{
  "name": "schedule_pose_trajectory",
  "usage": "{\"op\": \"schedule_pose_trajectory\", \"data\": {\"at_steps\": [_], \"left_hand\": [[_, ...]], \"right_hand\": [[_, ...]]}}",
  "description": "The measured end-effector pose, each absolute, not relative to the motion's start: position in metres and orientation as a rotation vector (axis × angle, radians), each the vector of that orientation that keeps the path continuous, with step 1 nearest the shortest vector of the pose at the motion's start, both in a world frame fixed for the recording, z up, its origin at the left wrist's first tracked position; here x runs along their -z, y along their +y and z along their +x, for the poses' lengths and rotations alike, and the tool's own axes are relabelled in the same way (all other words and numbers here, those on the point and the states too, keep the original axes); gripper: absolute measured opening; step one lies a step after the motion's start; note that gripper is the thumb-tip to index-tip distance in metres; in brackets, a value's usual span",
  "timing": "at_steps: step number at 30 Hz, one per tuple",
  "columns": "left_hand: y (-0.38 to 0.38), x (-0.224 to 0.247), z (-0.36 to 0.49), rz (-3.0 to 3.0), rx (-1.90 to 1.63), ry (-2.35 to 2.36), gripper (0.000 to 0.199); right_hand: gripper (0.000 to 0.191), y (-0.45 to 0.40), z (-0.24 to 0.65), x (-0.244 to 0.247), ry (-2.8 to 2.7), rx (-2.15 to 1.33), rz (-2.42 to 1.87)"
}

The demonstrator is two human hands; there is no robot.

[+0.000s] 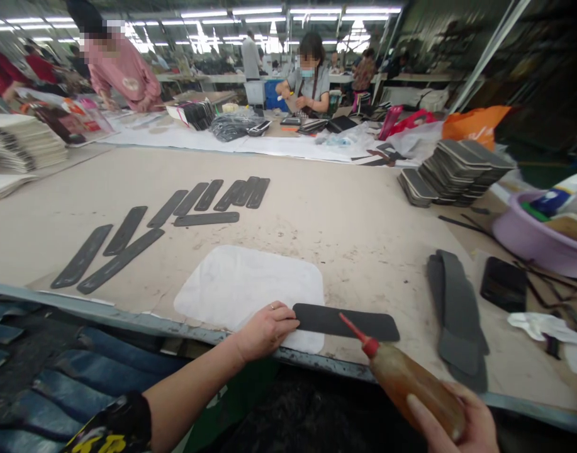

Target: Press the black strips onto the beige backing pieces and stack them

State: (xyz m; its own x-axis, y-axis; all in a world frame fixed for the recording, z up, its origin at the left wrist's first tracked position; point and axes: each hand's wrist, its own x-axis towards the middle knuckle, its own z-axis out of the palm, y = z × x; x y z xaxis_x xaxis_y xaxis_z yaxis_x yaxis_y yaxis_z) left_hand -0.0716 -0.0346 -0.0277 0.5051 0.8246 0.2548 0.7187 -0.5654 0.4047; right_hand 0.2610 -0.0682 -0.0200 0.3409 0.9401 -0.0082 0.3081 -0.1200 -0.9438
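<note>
A dark strip [331, 321] lies flat near the edge of the table [326, 195], partly on a white sheet [250, 283] — its long side runs left to right. The left hand [268, 330] is nearer: its fingers touch the strip's left end, but I can't tell if they pinch it. The right hand [465, 421] is wrapped around a bottle [411, 384]. From there the strip is ahead and left — the red tip [355, 329] points at its middle.

strip [347, 322]: matt, smooth | bottle [406, 377]: translucent plastic | sheet [255, 283]: matt, paper-like | tabletop [364, 220]: matt, stained | tub [533, 239]: smooth plastic | orange bag [477, 123]: thin plastic
</note>
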Motion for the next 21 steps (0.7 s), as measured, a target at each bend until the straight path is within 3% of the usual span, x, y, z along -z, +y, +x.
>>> {"op": "schedule_pose_trajectory", "data": {"at_steps": [3, 11, 21], "left_hand": [[-0.033, 0.027, -0.069, 2.514, -0.595, 1.310, 0.026], [-0.036, 0.027, -0.070, 2.495, -0.596, 1.310, 0.026], [-0.034, 0.027, -0.068, 2.500, -0.592, 1.280, 0.026]], "right_hand": [[0.063, -0.072, 0.237, 0.015, -1.266, -0.779, -1.637], [0.037, -0.061, 0.197, 0.009, -1.829, -0.280, -1.229], [0.037, -0.052, 0.176, 0.012, -2.022, -0.294, -1.113]]}}
